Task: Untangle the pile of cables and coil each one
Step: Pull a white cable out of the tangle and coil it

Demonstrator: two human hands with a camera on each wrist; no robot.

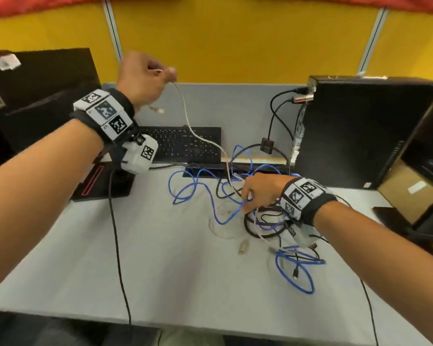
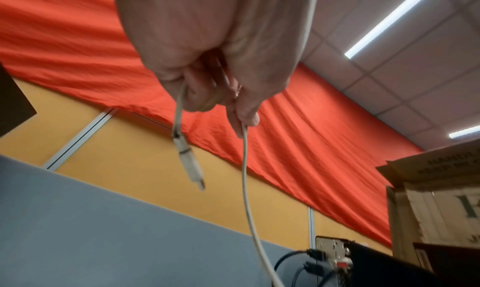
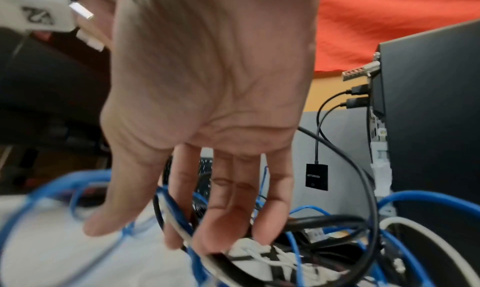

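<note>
Overhead, the left hand pinches a thin white cable, its plug dangling below the grip. The right hand, fingers loosely spread, presses the tangled pile of blue, black and white cables near the worktop's right edge.

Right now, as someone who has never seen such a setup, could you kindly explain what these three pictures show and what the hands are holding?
No machine here: a person wears cameras on the head and both wrists. The head view looks down at a grey desk. The left hand, raised, pinches a white cable near its plug; the left wrist view looks up along it. The right hand reaches with loose fingers into the tangle of blue cable and black cable; I cannot tell whether it grips anything. A keyboard and computer case stand behind.
</note>
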